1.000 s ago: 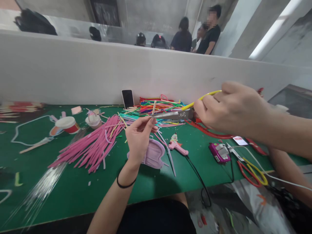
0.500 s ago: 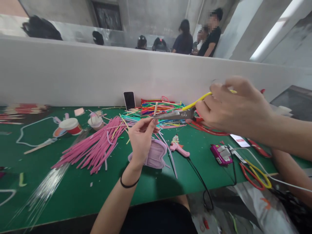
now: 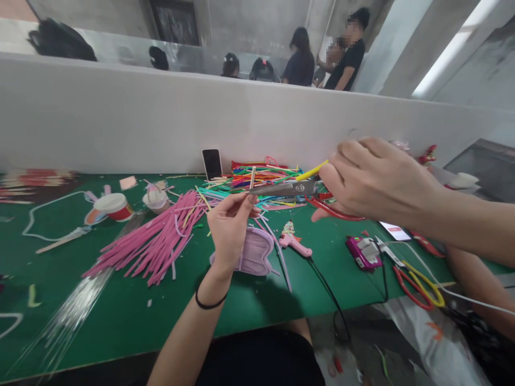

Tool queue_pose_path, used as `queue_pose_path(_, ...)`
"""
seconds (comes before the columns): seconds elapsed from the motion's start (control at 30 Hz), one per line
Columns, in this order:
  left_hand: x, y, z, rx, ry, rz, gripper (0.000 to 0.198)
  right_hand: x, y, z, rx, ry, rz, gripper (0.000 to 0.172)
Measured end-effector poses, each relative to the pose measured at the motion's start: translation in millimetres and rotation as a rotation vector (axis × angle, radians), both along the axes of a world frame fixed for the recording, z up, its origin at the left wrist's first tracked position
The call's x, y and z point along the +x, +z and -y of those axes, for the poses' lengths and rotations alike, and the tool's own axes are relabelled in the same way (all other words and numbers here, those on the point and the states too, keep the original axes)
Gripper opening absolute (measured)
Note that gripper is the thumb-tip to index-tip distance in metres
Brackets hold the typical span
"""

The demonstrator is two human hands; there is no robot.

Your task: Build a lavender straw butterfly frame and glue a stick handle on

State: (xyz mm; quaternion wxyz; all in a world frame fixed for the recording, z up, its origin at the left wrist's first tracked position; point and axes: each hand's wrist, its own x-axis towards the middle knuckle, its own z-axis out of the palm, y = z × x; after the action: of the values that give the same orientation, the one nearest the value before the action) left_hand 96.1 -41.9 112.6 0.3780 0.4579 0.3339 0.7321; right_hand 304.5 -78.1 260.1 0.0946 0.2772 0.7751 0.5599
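Note:
Between thumb and fingers my left hand (image 3: 229,225) pinches a short pale stick (image 3: 253,177), which points upward. The fingers of my right hand (image 3: 362,171) are wrapped round the handles of scissors (image 3: 300,187) with one yellow and one red handle. The blades reach left to the stick, just above my left fingertips. Below my left hand, a lilac ribbed piece (image 3: 257,252) lies on the green table, partly hidden by that hand. A pink glue gun (image 3: 295,244) lies to its right.
Pink strips (image 3: 156,241) and clear sticks (image 3: 80,300) spread at left, beside a paper cup (image 3: 116,206). Colourful strips (image 3: 265,174) and a phone (image 3: 212,163) are by the white partition (image 3: 161,118). A purple power block (image 3: 362,254), other scissors (image 3: 418,284) and another person's arm (image 3: 478,279) are at right.
The right hand has turned and shifted slightly left and down, and more of the red scissor handle shows. The view has shifted slightly. My left hand still holds the stick.

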Motion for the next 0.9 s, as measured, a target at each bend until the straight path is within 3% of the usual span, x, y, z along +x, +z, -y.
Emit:
queue_pose_path(0.37,1.8,0.5,2.2,-0.047,0.015,0.004,0.007,-11.0,-2.0,7.1,-0.070,-0.034,-0.105,0.027)
queue_pose_path(0.57,1.4,1.2,1.2,-0.077,-0.022,0.037,0.014,-15.4,-4.6,2.1,-0.129,0.011,-0.143,0.023)
queue_pose_path(0.9,1.5,-0.1,-1.6,-0.086,-0.079,0.087,0.018,-21.7,-1.4,5.8,-0.157,-0.069,-0.193,0.037)
